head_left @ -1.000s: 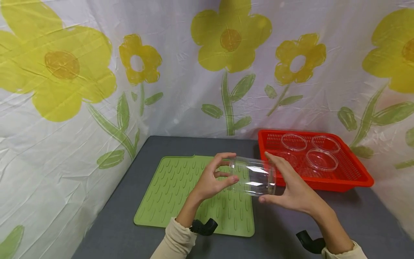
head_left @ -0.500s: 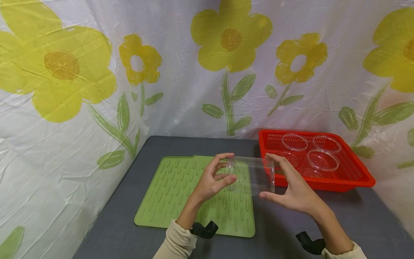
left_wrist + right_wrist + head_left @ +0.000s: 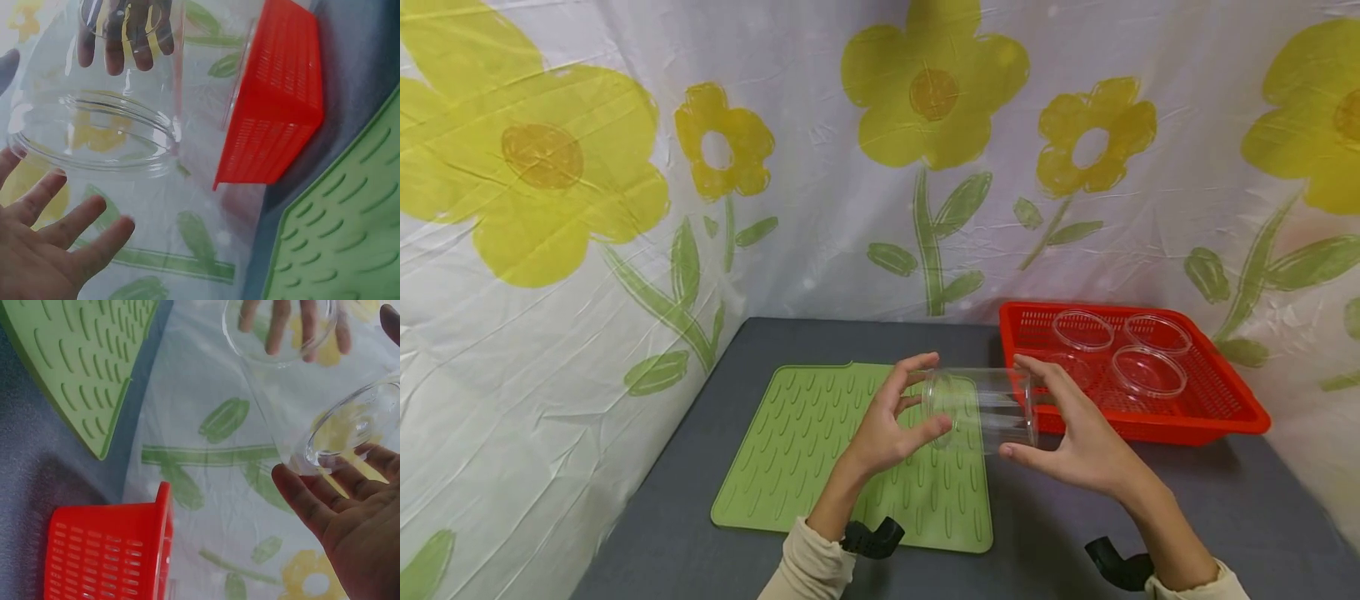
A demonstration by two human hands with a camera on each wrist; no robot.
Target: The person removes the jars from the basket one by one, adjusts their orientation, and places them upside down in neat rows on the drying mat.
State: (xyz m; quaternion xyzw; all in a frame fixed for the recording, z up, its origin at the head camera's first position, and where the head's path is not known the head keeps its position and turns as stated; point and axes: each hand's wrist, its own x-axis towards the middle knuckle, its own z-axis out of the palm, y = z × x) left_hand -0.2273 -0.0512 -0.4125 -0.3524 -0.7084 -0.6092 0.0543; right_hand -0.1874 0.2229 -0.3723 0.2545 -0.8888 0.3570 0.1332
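A clear, see-through jar [image 3: 985,408] lies sideways in the air between both hands, above the green mat's right side. My left hand [image 3: 883,425] holds its threaded mouth end, thumb in front and fingers curved around the top. At the opposite, base end, my right hand [image 3: 1078,429] grips with fingers above and thumb below. In the left wrist view the ridged mouth of the jar [image 3: 94,150] faces the left fingertips, and the right fingers show through the wall. The right wrist view has the right fingertips against the base edge of the jar [image 3: 306,456].
The green ribbed mat [image 3: 805,450] lies flat on the grey table [image 3: 655,533]. A red perforated basket [image 3: 1210,425] at the back right contains several clear round-rimmed containers [image 3: 1148,371]. A flower-printed curtain [image 3: 820,233] closes off the back and sides.
The jar has shifted slightly left and its bright reflections have faded, its axis now nearly level. The left hand has moved a little left with it; the right hand is almost unmoved.
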